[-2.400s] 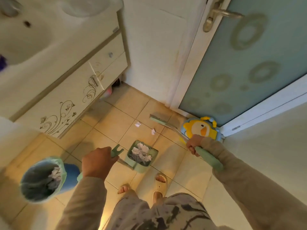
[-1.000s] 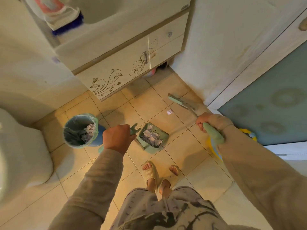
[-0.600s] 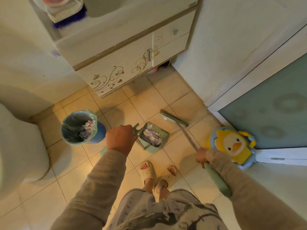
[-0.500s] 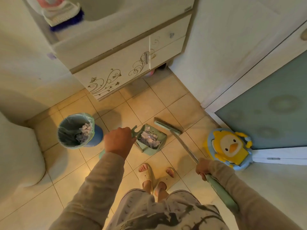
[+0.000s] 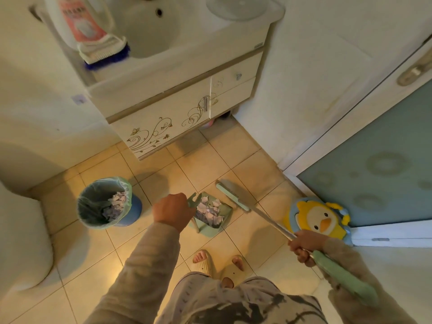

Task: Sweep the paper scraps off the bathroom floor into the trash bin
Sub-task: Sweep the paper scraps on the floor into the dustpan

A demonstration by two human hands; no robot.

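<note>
Both arms are covered by long beige sleeves of soft, slightly wrinkled fabric reaching the wrists. Trousers: pale grey with dark irregular print. Footwear: cream open-toe slippers, toes exposed.

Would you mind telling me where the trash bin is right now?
In the head view the trash bin stands on the floor tiles at lower left, between the toilet and the dustpan, in front of the sink cabinet.

Beige floor tiles are lit warmly from below the view. A white vanity cabinet with swirl decals and a sink is set against pale walls; a frosted glass door is seen right, a toilet left.
</note>
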